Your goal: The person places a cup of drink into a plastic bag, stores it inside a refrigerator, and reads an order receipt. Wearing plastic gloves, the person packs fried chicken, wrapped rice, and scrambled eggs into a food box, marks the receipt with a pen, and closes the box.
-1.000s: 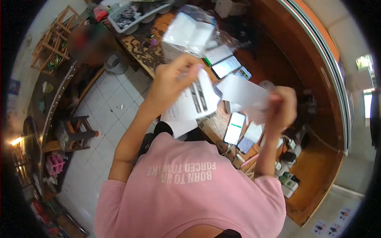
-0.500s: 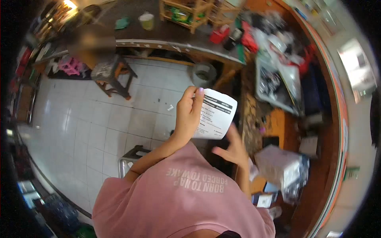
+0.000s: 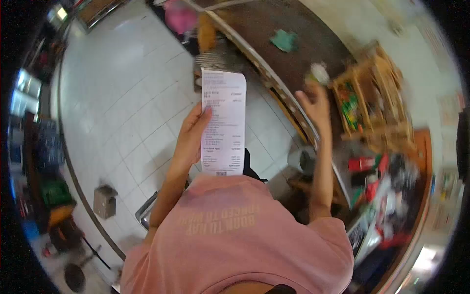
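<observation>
A long white printed receipt (image 3: 225, 122) hangs unfolded in front of my shirt, with lines of small text and a code at its lower end. My left hand (image 3: 188, 137) pinches its left edge, thumb on the printed side. Off to the right, my right hand (image 3: 317, 108) reaches out with fingers apart, holding nothing. Just past its fingertips in the view, a cup with a white top (image 3: 319, 73) stands on the dark table (image 3: 254, 34). Blur hides whether they touch.
A wooden rack (image 3: 374, 98) with colourful packets stands right of my right hand. Below it are a grey bin (image 3: 301, 159) and a heap of plastic bags (image 3: 387, 196). A green cloth (image 3: 284, 40) lies on the table. Left, a grey box-like object (image 3: 105, 201) is on the tiled floor.
My view has turned left, towards the table and rack. The paper shows as a long strip now, where a shorter piece showed before. My right hand has moved away from it, outwards.
</observation>
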A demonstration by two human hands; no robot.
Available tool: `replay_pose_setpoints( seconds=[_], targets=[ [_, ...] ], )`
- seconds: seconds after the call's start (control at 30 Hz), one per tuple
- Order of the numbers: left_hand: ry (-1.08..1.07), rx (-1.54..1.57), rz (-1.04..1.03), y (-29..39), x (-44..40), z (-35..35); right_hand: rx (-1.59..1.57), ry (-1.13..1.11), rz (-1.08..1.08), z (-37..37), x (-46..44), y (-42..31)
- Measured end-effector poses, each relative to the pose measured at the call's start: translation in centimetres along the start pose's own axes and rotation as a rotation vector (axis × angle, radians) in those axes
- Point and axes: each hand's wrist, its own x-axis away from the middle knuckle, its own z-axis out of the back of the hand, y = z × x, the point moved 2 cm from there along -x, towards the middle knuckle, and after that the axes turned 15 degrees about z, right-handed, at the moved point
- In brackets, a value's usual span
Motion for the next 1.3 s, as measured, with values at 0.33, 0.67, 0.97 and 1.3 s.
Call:
replay_pose_setpoints(
  seconds=[0.33,0.67,0.97,1.3],
  targets=[
    [0.213,0.446,-0.406,10.1,0.8,-4.4,0.428,0.049,-0.74,8.7,-2.4,31.5],
    [0.399,0.501,-0.454,9.0,-1.8,-2.0,0.36,-0.103,-0.995,13.6,13.1,35.8],
    [0.423,0.3,-0.507,11.6,-1.1,-4.2,0.356,-0.281,-0.979,15.1,17.5,32.9],
    [0.445,0.209,-0.568,12.6,-0.5,-5.1,0.42,-0.617,-0.486,2.5,4.0,37.2]
  ],
)
